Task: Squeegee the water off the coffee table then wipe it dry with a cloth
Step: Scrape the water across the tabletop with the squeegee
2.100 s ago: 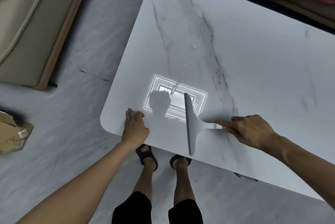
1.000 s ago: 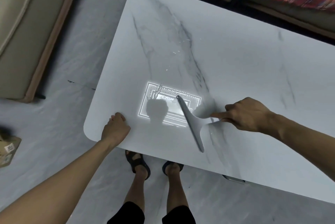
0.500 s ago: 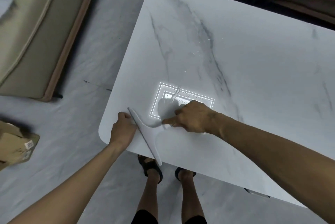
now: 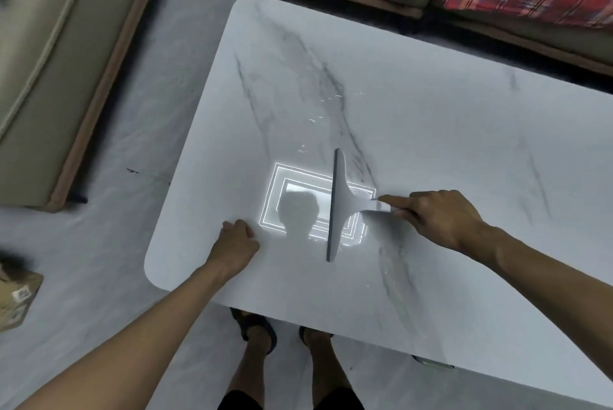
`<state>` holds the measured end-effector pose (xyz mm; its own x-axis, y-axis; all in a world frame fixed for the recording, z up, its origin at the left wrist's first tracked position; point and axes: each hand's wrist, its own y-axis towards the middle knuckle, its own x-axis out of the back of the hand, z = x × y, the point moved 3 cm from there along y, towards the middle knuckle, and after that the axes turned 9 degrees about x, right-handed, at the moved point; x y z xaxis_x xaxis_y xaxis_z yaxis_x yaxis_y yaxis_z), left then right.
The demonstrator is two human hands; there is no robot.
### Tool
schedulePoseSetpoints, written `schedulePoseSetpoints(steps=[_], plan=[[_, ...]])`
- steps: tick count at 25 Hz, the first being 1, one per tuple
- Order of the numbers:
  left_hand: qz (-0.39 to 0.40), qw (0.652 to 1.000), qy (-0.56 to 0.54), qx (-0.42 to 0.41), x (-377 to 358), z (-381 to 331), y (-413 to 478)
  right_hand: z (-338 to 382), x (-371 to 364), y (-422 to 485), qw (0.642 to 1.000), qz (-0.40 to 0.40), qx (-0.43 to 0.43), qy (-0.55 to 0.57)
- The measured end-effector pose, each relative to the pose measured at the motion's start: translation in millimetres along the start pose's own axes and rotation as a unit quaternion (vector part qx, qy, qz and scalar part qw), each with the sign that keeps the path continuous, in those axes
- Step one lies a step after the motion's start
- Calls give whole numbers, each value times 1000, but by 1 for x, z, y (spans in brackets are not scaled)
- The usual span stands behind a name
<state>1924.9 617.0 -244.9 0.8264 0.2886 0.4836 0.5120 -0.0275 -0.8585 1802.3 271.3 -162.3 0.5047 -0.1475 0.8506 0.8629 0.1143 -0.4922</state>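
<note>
The right hand point(image 4: 444, 220) grips the squeegee point(image 4: 337, 207) by its handle, forefinger along it, blade down mid-table point(image 4: 464, 131). The left hand point(image 4: 237, 243) rests curled near the edge, holding nothing. Squeegeeing looks underway; droplets point(image 4: 318, 118) beyond the blade probably need the next pull.

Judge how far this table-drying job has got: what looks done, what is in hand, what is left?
Done: the coffee table shows no droplets at its near left corner. In hand: the right hand grips the squeegee, blade down on the top; the left hand rests by the edge. Left: water droplets glint beyond the blade, and no cloth is in view, so wiping dry has not begun.
</note>
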Motion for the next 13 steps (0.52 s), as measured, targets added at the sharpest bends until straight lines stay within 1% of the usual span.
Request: schedulePoseSetpoints(steps=[1,3,5,7,9,11,13], plan=[[-16,1000,-5,-1,4,-5,-3,-5,3,-7,1000,-5,-10,9],[-80,997,-10,-14,17,-18,-9,-12,18,-11,997,-25,-54,53],[-131,991,-7,-29,35,-32,-11,-16,36,1,977,-71,-113,168],[-145,988,-23,-44,48,-48,-8,-15,52,24,953,-109,-137,248],[-150,987,-24,-56,57,-66,4,-19,71,58,944,-138,-137,264],[-164,983,0,-88,66,-89,24,-30,92,102,940,-176,-142,254],[-166,980,7,-112,72,-110,48,-44,111,154,939,-198,-151,237]])
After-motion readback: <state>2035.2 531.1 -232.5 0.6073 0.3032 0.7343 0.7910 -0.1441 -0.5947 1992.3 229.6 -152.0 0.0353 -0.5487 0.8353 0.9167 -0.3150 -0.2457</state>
